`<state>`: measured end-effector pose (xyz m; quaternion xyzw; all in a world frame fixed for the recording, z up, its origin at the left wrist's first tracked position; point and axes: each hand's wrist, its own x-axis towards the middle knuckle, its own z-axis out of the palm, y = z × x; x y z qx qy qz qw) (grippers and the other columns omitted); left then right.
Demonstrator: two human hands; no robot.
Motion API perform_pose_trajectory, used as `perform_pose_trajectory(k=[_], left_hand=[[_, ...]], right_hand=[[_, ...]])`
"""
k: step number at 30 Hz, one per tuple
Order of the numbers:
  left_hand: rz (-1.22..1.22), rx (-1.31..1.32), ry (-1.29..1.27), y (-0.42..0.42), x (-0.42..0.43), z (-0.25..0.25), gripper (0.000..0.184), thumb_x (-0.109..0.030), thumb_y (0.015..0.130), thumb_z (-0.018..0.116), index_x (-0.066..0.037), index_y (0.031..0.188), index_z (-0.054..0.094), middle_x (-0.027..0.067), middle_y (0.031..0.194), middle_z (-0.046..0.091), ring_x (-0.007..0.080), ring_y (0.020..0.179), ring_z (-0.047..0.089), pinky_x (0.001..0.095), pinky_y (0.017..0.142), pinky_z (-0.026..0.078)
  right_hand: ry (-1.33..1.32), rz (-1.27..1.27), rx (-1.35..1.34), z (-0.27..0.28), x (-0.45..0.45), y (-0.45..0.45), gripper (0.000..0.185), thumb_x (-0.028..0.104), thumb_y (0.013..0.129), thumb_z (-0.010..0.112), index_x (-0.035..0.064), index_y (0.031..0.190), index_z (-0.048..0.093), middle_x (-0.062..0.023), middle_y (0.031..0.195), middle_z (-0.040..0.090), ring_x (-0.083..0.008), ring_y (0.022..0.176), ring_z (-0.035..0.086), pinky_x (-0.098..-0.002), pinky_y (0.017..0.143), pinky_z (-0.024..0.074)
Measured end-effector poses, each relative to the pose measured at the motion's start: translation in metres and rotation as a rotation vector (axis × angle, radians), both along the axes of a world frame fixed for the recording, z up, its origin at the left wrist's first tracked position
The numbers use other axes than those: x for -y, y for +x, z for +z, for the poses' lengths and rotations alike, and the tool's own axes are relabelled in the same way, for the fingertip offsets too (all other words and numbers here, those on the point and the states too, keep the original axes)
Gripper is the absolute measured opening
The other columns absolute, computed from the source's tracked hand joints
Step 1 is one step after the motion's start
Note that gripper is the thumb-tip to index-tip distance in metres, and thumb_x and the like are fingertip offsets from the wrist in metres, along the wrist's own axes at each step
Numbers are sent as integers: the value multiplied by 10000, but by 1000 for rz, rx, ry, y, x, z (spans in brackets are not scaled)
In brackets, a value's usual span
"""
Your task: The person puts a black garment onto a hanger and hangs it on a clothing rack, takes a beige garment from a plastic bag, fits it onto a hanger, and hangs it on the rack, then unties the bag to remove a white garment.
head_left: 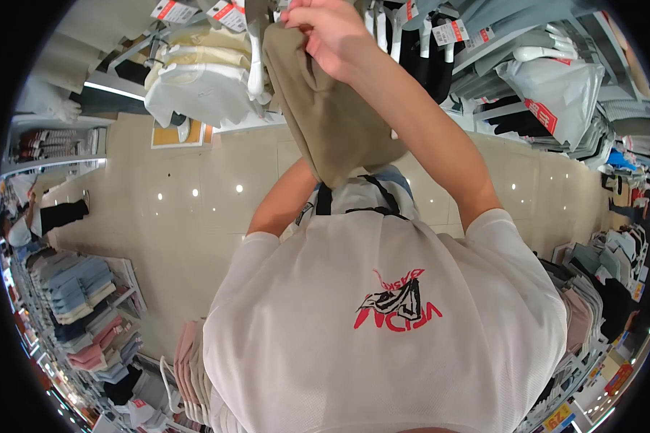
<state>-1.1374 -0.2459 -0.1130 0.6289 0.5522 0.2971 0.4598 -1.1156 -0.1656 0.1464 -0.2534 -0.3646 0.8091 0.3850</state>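
Observation:
My right hand (331, 35) reaches up to the top of the view, its fingers closed on the upper edge of an olive-brown garment (325, 108). The cloth hangs down in front of me in folds; its exact kind does not show. My left forearm passes behind this garment, which hides that hand and its fingers. Just left of the garment are a white hanger (256, 61) and pale tops (198, 94) on a rail. A pale bag (350, 196) with black straps is at my front, below the garment's lower end.
Black clothes (430, 68) on white hangers and a white plastic bag (556, 94) with a red label are at upper right. Folded clothes (79, 285) fill a shelf at lower left. Another person (32, 220) stands at far left on the tiled floor (173, 209).

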Motion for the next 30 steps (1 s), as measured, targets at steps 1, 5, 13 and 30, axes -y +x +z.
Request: perform_pose_trajectory(k=[1,5,13,30], left_hand=[[-30,-5,18,8,7,-2,216,-257,877,596,-45,916,611,8,716,550,157,629,520,312,567,417],[-171,-83,-7,35,36,-21,222,-257,868,599,-47,941,606,16,748,553,168,662,525,318,591,422],[-389,-194,-301,-1,72,-86,250,-257,851,607,-50,992,594,33,813,561,190,728,536,330,640,431],[213,100,309,-18,57,101,352,-256,814,623,-57,1099,570,69,951,577,237,868,558,357,744,451]], right_hand=[[29,44,103,-7,-4,4,73,-16,814,583,50,843,582,-41,822,592,-137,712,564,-259,636,442],[203,266,475,-45,4,31,174,157,907,594,24,1018,613,-81,1008,650,-158,820,636,-294,767,505],[502,-68,852,-102,60,156,267,209,976,521,-16,884,633,-29,587,563,-81,478,518,-250,465,407],[369,299,721,-187,139,192,192,147,839,717,16,813,579,-61,827,668,-134,740,641,-282,660,513]])
